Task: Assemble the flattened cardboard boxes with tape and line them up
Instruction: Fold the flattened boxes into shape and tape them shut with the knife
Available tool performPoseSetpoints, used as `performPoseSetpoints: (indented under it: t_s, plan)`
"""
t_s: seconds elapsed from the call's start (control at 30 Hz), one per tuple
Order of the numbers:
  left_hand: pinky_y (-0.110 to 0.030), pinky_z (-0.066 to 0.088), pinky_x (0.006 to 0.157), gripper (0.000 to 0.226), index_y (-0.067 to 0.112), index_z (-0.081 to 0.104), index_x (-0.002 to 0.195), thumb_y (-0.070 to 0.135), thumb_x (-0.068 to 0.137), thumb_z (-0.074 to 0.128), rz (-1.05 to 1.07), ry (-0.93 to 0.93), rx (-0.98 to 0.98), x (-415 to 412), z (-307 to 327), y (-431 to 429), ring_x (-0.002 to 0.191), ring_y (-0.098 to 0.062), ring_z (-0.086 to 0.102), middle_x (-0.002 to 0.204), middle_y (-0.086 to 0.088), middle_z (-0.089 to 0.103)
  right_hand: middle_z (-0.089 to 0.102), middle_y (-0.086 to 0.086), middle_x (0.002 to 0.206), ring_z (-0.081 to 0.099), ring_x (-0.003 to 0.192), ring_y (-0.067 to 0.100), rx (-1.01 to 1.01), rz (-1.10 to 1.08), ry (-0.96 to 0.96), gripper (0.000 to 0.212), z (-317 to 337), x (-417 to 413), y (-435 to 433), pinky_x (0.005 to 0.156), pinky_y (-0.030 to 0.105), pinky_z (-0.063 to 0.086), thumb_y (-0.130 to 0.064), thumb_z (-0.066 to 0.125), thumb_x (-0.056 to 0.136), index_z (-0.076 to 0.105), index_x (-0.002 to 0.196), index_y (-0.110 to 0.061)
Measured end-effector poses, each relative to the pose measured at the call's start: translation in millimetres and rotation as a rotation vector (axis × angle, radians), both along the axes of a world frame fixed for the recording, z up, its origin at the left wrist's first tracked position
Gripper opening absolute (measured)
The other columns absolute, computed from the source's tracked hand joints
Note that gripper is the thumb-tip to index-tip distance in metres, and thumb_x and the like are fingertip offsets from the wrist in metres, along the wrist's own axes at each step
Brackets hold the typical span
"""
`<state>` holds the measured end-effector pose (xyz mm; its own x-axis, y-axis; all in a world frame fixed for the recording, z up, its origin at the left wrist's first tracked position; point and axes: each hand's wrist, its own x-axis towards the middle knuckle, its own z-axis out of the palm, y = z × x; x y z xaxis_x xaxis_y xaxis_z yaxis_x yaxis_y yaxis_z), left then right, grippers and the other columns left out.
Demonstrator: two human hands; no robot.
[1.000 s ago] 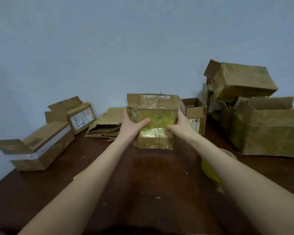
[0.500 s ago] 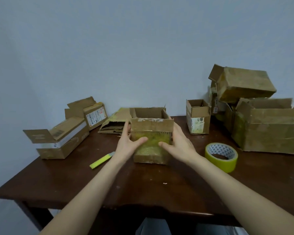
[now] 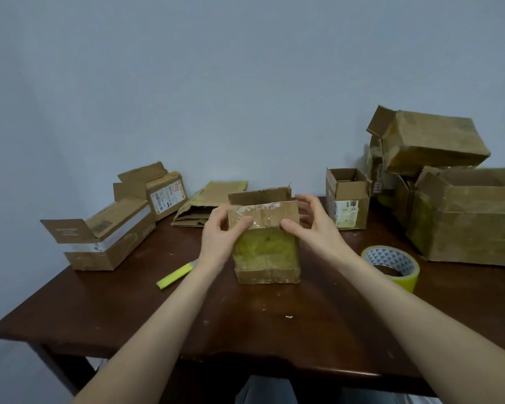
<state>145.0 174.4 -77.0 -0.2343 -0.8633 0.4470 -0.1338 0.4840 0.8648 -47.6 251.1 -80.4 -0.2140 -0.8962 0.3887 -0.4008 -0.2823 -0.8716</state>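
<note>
1. Head view: the central box is stood upright on the table, open at the top, with its front coated in yellowish tape.
2. Its near flap is pinched at the left edge by the left hand, thumb in front and fingers curled behind. The right edge is held by the right hand, thumb pressed on the front and fingers loosely curled beyond.
3. A white shipping label with a red mark is carried by the labelled box, far left of the central box. A barcode sticker is seen on the small open box to its right. Neither print can be read.
4. A tape roll with a triangle-patterned core is laid near its right, and a yellow-green stick near its left.
5. Flattened cardboard is piled behind it to the left.
6. The tabletop is dark, scuffed wood and is backed by a plain blue-grey wall.
</note>
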Motion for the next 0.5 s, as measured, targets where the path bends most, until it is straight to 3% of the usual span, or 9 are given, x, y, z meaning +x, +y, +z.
performPoseSetpoints:
  t_s: [0.07, 0.13, 0.17, 0.27, 0.37, 0.5]
  plan:
    - [-0.042, 0.047, 0.100, 0.054, 0.040, 0.053, 0.114, 0.043, 0.067, 0.078, -0.017, 0.109, 0.034, -1.7, 2.4, -1.7, 0.114, -0.017, 0.056, 0.119, -0.003, 0.057, 0.045, -0.006, 0.132, 0.052, 0.110, 0.007, 0.030, 0.014, -0.020, 0.082, 7.1, -1.8, -4.1, 0.093, 0.028, 0.046, -0.030, 0.073, 0.083, 0.024, 0.149, -0.029]
    - [-0.040, 0.046, 0.101, 0.061, 0.058, 0.044, 0.120, 0.048, 0.068, 0.076, -0.074, 0.090, 0.037, -1.3, 4.2, -5.9, 0.119, -0.020, 0.054, 0.125, -0.007, 0.054, 0.038, -0.003, 0.133, 0.048, 0.115, 0.012, 0.077, 0.050, 0.073, 0.083, 16.3, -4.1, -9.9, 0.095, 0.027, 0.043, -0.029, 0.072, 0.084, 0.022, 0.149, -0.038]
    - [-0.040, 0.044, 0.103, 0.055, 0.057, 0.047, 0.121, 0.047, 0.074, 0.072, -0.092, 0.000, -0.001, 0.0, 5.7, -9.6, 0.120, -0.016, 0.052, 0.126, -0.006, 0.053, 0.037, -0.001, 0.132, 0.046, 0.118, 0.015, 0.098, 0.049, 0.125, 0.075, 18.8, -5.7, -13.0, 0.096, 0.027, 0.041, -0.030, 0.070, 0.085, 0.030, 0.146, -0.039]
    - [-0.041, 0.038, 0.106, 0.023, 0.030, 0.069, 0.113, 0.034, 0.092, 0.059, -0.076, -0.240, -0.081, 2.7, 9.3, -19.6, 0.116, -0.008, 0.047, 0.119, 0.003, 0.052, 0.034, -0.001, 0.135, 0.039, 0.127, 0.015, 0.124, 0.024, 0.266, 0.046, 17.0, -6.2, -16.0, 0.106, 0.032, 0.038, -0.038, 0.063, 0.089, 0.053, 0.133, -0.034]
    - [-0.036, 0.036, 0.107, 0.025, 0.026, 0.069, 0.115, 0.029, 0.097, 0.051, -0.118, -0.270, -0.069, 4.6, 5.5, -20.9, 0.124, -0.007, 0.044, 0.130, 0.008, 0.051, 0.025, -0.009, 0.154, 0.028, 0.140, 0.011, 0.116, -0.004, 0.453, 0.052, 15.1, -7.4, -15.6, 0.114, 0.039, 0.030, -0.051, 0.056, 0.089, 0.050, 0.138, -0.032]
    - [-0.032, 0.029, 0.111, 0.027, 0.032, 0.065, 0.118, 0.025, 0.099, 0.048, -0.173, -0.280, -0.048, 6.3, 6.5, -24.5, 0.133, -0.006, 0.037, 0.145, 0.008, 0.044, 0.024, -0.009, 0.156, 0.028, 0.141, 0.013, 0.139, -0.007, 0.651, 0.066, 21.1, -2.7, -16.7, 0.113, 0.040, 0.030, -0.060, 0.053, 0.087, 0.040, 0.145, -0.032]
